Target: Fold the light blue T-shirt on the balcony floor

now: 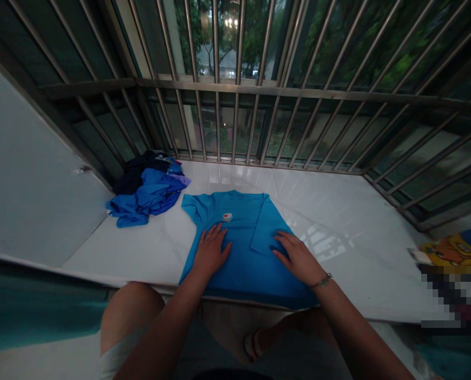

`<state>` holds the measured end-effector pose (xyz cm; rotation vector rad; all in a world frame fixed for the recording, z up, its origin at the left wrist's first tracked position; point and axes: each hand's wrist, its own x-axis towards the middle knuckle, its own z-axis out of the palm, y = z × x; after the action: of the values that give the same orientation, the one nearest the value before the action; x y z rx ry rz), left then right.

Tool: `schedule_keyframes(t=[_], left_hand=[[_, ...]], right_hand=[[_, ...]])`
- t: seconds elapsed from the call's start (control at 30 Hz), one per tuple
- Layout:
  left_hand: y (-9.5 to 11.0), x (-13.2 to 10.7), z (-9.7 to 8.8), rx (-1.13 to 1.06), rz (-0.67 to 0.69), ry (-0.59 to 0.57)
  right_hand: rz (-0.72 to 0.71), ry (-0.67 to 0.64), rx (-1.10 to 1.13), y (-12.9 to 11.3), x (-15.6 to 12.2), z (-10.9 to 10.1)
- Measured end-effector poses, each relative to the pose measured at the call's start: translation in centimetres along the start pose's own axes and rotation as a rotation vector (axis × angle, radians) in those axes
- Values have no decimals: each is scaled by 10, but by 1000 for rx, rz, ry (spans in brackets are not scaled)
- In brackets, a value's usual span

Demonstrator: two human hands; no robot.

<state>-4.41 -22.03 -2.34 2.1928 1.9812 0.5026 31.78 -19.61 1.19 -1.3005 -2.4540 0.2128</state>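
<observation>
A blue T-shirt (pixel 241 264) lies spread on the white tiled ledge, its collar toward the window and its hem at the front edge. On its chest is a small white and red badge (pixel 228 217). The right-hand sleeve (pixel 262 227) is folded inward over the body, while the left-hand sleeve sticks out to the side. My left hand (pixel 212 249) rests flat on the shirt just below the badge, fingers stretched. Over on the shirt's right side, my right hand (pixel 296 256) lies with its fingers apart, close to the folded sleeve. Neither hand grips anything.
A heap of crumpled blue and dark clothes (pixel 152 187) sits at the back left of the ledge (pixel 349 237). Metal window bars (pixel 239 92) run along the back and right. A yellow and blue item (pixel 459 245) with a cartoon print is at the right edge.
</observation>
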Motion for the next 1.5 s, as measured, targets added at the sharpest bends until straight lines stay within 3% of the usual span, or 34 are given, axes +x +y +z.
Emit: schedule_keyframes(t=[0.17,0.37,0.53,0.63,0.73,0.8,0.9,1.03,1.13,1.23,1.3,1.33,1.4,1.5], left_hand=[[-4,0,5,-31,9,43],[-7,0,9,-94,28,95],[-19,-3,0,-310,22,243],[-37,7,-20,-323,-143,362],[-61,33,-43,-175,-456,423],[-77,56,-54,-86,-641,359],[-94,89,-64,-83,-716,233],[-93,112,-69,-186,-663,232],[-75,104,-67,-278,-543,304],[-54,74,-57,-366,-40,291],[-48,51,-50,-335,299,184],[-49,40,-47,-296,384,123],[-58,24,-43,-241,402,38],[-80,15,-41,-259,293,-8]], right_hand=[[112,28,-86,5,42,20],[432,-146,-196,-5,114,42],[493,-178,-196,-2,122,51],[512,-182,-201,6,115,50],[517,-176,-198,9,109,47],[519,-172,-194,7,108,44],[528,-171,-193,3,109,42],[532,-171,-192,3,110,42],[533,-169,-183,5,109,44],[534,-163,-176,7,109,46],[531,-159,-171,7,108,47],[529,-154,-167,7,108,48],[522,-140,-157,8,108,48],[515,-121,-143,8,107,48]])
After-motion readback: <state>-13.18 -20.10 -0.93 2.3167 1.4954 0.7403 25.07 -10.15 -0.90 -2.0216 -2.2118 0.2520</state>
